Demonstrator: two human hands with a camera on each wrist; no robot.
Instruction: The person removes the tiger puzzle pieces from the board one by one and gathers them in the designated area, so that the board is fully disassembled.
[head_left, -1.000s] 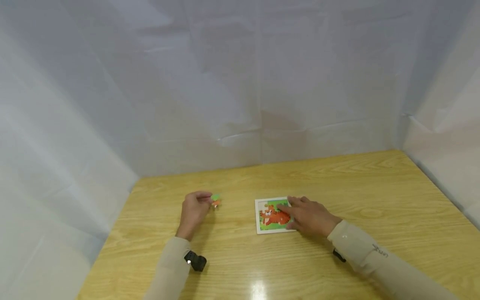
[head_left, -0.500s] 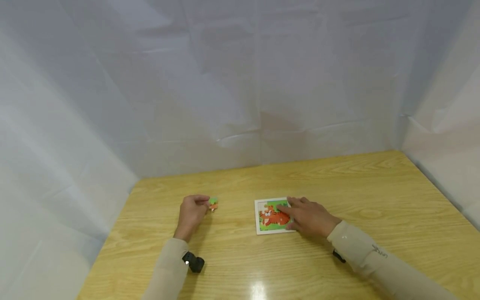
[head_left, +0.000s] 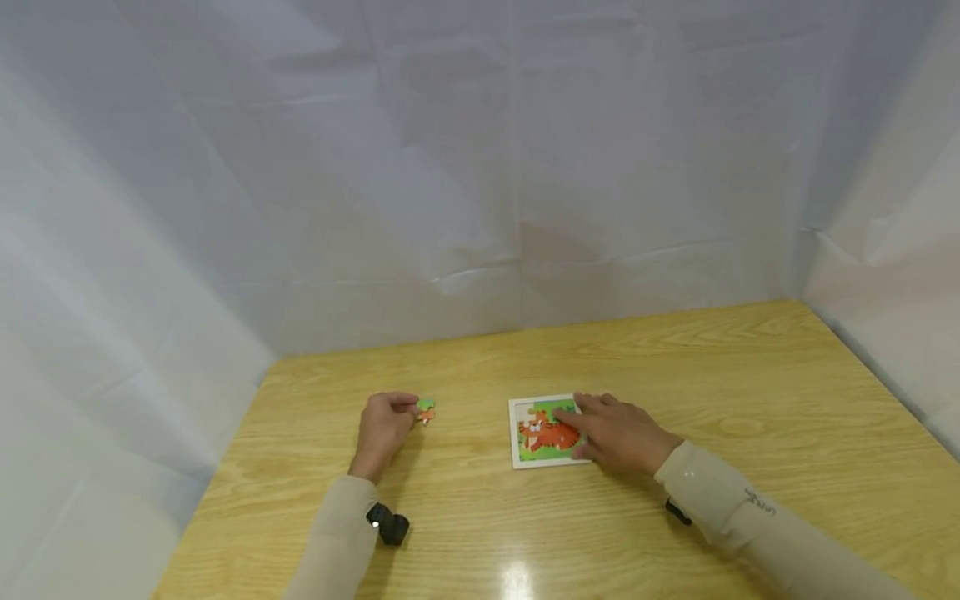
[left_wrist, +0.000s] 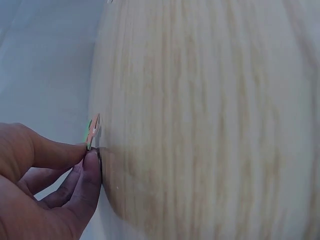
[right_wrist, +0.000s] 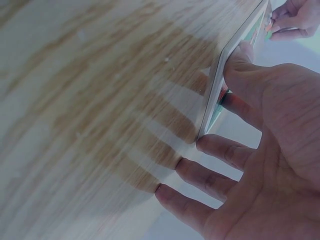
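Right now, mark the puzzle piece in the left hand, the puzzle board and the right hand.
Puzzle piece point(head_left: 426, 413): head view, orange part of its printed face.
Puzzle board point(head_left: 551, 462): head view, near side of its white rim.
Right hand point(head_left: 624, 433): head view, back of the hand.

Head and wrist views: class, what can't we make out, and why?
Head view: right side of the white frame, partly under the right hand.
Head view: part of the loose piece, behind the left hand.
Head view: marks on the right sleeve, too small to read.
Left wrist view: the loose piece's picture, seen nearly edge-on.
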